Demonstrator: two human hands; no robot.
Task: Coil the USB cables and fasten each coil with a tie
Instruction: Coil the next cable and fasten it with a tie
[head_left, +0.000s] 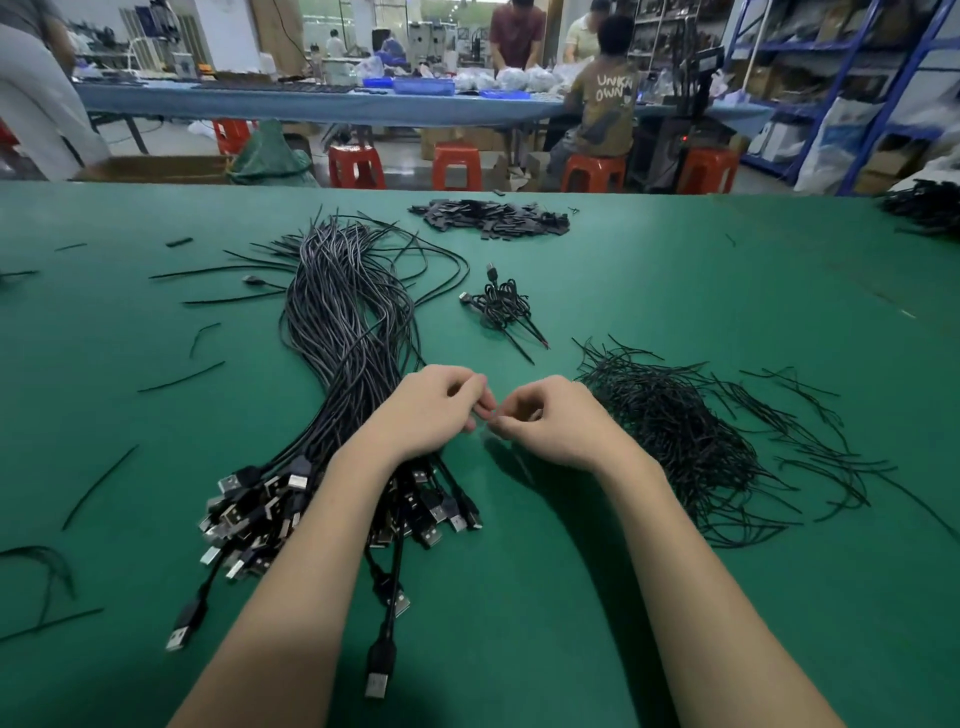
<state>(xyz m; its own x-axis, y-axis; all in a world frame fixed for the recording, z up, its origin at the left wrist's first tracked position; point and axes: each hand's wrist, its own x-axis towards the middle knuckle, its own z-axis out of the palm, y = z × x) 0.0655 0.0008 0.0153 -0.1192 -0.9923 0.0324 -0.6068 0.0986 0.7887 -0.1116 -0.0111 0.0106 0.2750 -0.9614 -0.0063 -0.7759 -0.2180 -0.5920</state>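
Hands meet mid-table: left hand (434, 410) and right hand (550, 421) curl fingertips together, pinching something too small to tell, likely a tie. USB cables (343, 332) lie left, ties (675, 431) right, one finished coil (501, 304) beyond. Best separate one tie cleanly first.

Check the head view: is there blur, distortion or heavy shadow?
Head view: wide-angle bending curves the table edge; fingertips of the left hand and right hand are slightly motion-blurred; dark forearm shadows fall beneath them; the background looks soft.
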